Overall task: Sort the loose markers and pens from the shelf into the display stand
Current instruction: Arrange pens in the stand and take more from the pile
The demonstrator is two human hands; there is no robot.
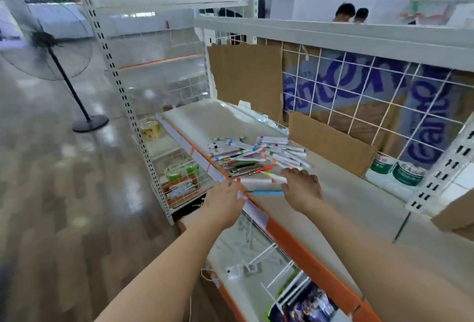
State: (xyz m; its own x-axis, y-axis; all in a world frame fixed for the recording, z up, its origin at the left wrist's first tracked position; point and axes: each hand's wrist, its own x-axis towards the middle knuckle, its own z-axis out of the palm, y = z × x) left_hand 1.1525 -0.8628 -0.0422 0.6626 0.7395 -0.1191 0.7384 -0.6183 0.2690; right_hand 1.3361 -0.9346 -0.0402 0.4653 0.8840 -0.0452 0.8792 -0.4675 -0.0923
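A heap of loose markers and pens (pixel 259 151) lies near the front edge of the white shelf (pixel 341 193); most are white with coloured bands, with some red and dark pens at its near side. My right hand (pixel 302 189) lies palm down just right of the heap. Its bent fingers cover the ends of a white marker with a yellow tip (pixel 272 175), a white marker with a red end (pixel 254 180) and a blue pen (pixel 268 192); the grip underneath is hidden. My left hand (pixel 224 202) rests on the shelf's front edge, fingertips by the red-ended marker. No display stand is in view.
An orange price rail (pixel 289 238) runs along the shelf front. Cardboard pieces (pixel 331 142) and a white wire grid (pixel 372 95) back the shelf. Lower shelves hold goods in a wire basket (pixel 179 185). A standing fan (pixel 64 75) is on the floor to the left. People stand behind the shelving.
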